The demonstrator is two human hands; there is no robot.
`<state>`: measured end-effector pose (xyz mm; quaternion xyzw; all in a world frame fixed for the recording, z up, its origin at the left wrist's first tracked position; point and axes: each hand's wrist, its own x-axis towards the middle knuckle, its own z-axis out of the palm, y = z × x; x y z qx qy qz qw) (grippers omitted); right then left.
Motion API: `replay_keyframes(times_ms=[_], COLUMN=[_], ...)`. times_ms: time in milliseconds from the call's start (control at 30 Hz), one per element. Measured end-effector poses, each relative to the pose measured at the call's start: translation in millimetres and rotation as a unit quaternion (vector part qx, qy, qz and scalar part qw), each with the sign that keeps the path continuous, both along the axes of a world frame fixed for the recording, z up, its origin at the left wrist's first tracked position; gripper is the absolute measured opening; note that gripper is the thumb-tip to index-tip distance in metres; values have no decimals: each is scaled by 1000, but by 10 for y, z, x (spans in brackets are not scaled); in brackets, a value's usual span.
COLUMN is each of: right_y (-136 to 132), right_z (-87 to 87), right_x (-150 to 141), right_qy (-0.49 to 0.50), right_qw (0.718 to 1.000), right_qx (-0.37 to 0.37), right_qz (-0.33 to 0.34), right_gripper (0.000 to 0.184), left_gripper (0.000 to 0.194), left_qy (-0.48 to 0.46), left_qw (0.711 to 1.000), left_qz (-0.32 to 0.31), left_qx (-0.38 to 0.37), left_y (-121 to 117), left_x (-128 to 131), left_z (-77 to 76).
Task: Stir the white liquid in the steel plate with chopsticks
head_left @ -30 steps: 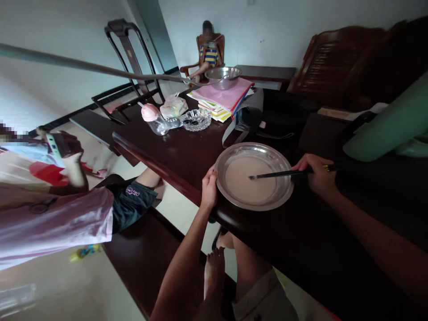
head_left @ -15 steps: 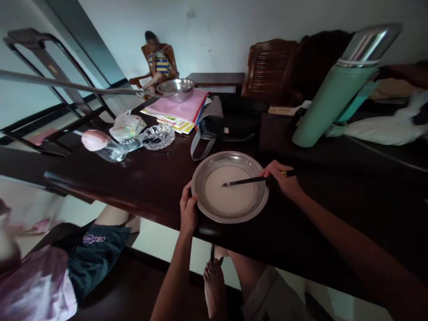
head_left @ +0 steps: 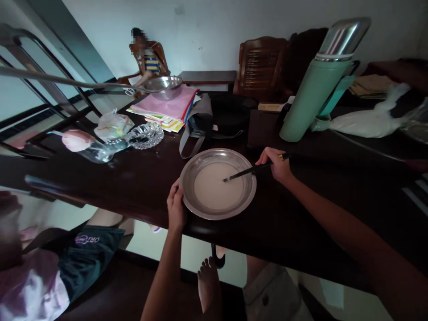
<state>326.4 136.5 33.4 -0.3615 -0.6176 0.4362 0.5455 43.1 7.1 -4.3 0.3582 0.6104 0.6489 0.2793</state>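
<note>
A round metal basin (head_left: 248, 189) stands at the front edge of the dark table, with a pale, milky liquid (head_left: 214, 191) in its bottom. My left hand (head_left: 176, 207) grips its left rim, fingers outside and thumb near the edge. Above the right rim, my right hand (head_left: 277, 164) is closed around dark chopsticks (head_left: 245, 172) with gold marks at the upper end. They slant down to the left, and their silvery tips are in the liquid near the middle of the basin.
Behind the basin lie a grey-and-black bag (head_left: 230, 116) and papers under a pink folder (head_left: 167, 107), topped by another metal bowl (head_left: 163, 87). A glass dish (head_left: 147, 136) and pink-topped bottle (head_left: 80, 141) stand left. A green thermos (head_left: 309, 93) stands right. People sit left and at the back.
The view has swung slightly right. The chopstick tips have shifted right within the liquid, and my right hand is a little higher, tilting them more steeply. My left hand keeps its hold.
</note>
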Motion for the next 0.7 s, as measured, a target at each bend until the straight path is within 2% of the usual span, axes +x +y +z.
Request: replay_keyframes(times_ms=[133,300,400,467,567,633,700], right_y=[36,109,124,116,113,115,107], right_z=[-22,-93,-113,-107,-88,-81,-80], right_x=[-48,13,91,116,114,103,93], right_qy=[-49,-1,1,-36,-66,-38,-24], right_qw=[996,1000,999,998,997,999,999], right_qx=[5,15,25,21,18,22,24], right_qz=[77,0,33,50,29,10,27], right_gripper=[49,52,49,46,44,46,49], left_gripper=[35,40,39,38,36,35,34], left_qy=[21,3,8,2,-5,25,90], left_qw=[1000,1000,999,999,999,1000,991], left_qz=[-5,-27,-34,-33,-33,-11,76], left_qx=[-1,0,-3,-6,-2,-7,-67], left_y=[-4,-42,-74,-67,-3,7,-109], left_x=[-11,-31,-26,-33,-74,-87,-32], left_z=[-14,-75,-81,-59,-32,-92,-286])
